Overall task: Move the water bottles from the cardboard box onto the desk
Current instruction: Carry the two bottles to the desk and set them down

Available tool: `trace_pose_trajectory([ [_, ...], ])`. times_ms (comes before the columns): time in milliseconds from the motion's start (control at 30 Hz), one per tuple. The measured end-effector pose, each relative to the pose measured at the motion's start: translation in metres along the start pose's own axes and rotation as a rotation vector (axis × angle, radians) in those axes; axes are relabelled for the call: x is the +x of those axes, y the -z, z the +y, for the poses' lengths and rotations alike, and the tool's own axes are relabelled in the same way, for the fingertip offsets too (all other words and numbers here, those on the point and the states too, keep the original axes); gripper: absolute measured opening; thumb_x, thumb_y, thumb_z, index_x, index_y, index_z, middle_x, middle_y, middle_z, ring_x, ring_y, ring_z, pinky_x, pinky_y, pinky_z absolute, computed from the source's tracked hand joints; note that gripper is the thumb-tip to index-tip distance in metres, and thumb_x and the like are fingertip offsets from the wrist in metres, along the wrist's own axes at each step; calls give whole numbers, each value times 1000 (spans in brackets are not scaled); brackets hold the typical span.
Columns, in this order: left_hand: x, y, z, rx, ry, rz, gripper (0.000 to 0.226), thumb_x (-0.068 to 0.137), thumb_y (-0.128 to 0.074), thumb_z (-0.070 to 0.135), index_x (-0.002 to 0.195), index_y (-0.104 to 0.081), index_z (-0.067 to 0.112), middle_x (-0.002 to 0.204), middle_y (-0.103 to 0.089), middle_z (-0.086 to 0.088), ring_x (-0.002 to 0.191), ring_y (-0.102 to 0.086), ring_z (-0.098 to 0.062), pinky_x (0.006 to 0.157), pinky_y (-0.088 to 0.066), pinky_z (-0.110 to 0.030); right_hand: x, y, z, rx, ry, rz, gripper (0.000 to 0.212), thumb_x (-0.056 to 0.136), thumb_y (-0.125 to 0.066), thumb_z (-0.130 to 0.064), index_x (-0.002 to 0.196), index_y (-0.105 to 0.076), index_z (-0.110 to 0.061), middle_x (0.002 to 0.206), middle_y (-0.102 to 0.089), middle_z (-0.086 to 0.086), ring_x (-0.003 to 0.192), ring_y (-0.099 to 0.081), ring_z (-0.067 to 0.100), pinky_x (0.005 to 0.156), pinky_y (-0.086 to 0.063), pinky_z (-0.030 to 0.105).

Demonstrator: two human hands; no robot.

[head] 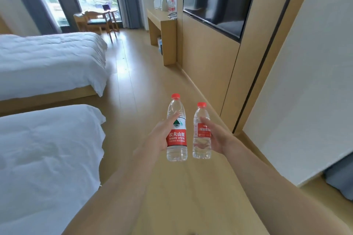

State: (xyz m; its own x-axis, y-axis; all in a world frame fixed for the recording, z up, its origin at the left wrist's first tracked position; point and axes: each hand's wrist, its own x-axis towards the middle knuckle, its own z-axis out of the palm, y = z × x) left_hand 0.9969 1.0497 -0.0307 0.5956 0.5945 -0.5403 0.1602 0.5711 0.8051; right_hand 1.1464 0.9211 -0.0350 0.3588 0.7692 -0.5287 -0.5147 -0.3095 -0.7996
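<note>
- Your left hand grips the taller bottle upright.
- Your right hand grips the shorter bottle upright, just beside it.
- Far ahead, the worktop carries more bottles.

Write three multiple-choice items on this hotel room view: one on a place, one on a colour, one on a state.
1. Where does the desk stand?
A. Between the two beds
B. Against the far wall, by the curtain
C. Beside the person's feet

2. What colour are the caps of the two held bottles?
A. Red
B. Blue
C. White

3. What is the left hand doing?
A. Hanging idle
B. Resting on a bed
C. Holding the taller bottle upright

Answers:
1 B, the desk sits far ahead near the window curtain.
2 A, both the taller bottle and the shorter bottle, which the right hand holds, have red caps.
3 C, its grip wraps the label.
</note>
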Motion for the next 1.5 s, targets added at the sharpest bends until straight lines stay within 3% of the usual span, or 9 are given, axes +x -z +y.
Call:
trace_pose_trajectory([
  [167,58,-6,48,-60,-46,90,63,82,-79,49,129,-58,12,96,-74,-16,68,-72,-28,69,-61,-42,74,0,-58,-120,3,-105,49,92,-67,-46,123,-59,-9,82,-66,7,71,-68,23,60,-59,39],
  [333,108,7,79,-86,-66,161,63,84,-78,49,130,-56,13,102,-73,-18,79,-71,-33,90,-58,-54,141,-14,-92,-192,-2,-181,54,87,-69,-51,120,-61,-10,85,-68,8,76,-70,25,66,-60,42],
  [500,160,35,116,-108,-80,196,61,84,-78,48,129,-55,12,92,-73,-15,67,-71,-29,76,-61,-46,209,-39,-121,-219,-23,-204,51,84,-69,-53,116,-61,-13,77,-67,4,66,-69,20,61,-59,37],
  [667,231,66,161,-119,-67,188,62,84,-78,48,128,-56,11,97,-72,-17,74,-71,-31,87,-59,-53,285,-65,-153,-231,-19,-189,41,93,-64,-50,115,-59,-15,81,-65,5,67,-67,19,63,-57,35],
  [833,310,101,225,-111,-46,167,59,86,-77,46,129,-54,13,98,-72,-18,71,-70,-30,85,-60,-51,366,-104,-203,-204,-12,-156,34,97,-61,-45,112,-58,-14,76,-62,4,61,-64,19,60,-54,35],
  [1033,391,144,305,-84,-30,133,56,86,-76,46,127,-53,14,96,-73,-16,68,-72,-28,76,-61,-47,459,-145,-261,-171,0,-123,40,96,-64,-45,119,-60,-13,85,-64,9,69,-65,24,60,-57,37],
  [1267,462,187,369,-43,-7,106,62,84,-77,49,130,-55,15,116,-73,-19,94,-71,-36,92,-55,-59,552,-175,-307,-159,-26,-142,53,95,-67,-42,135,-57,-9,108,-63,16,85,-68,31,68,-61,46],
  [1400,502,209,398,-34,11,114,64,82,-78,50,131,-54,16,117,-72,-18,91,-72,-34,89,-57,-57,611,-190,-329,-169,-36,-191,52,92,-69,-43,133,-58,-13,105,-71,14,89,-72,33,74,-61,49],
  [1500,536,224,423,-47,15,124,64,84,-76,49,133,-53,15,117,-72,-17,84,-73,-31,76,-61,-49,660,-206,-349,-198,-44,-234,48,92,-69,-45,128,-60,-15,95,-75,10,85,-74,30,72,-61,49],
])
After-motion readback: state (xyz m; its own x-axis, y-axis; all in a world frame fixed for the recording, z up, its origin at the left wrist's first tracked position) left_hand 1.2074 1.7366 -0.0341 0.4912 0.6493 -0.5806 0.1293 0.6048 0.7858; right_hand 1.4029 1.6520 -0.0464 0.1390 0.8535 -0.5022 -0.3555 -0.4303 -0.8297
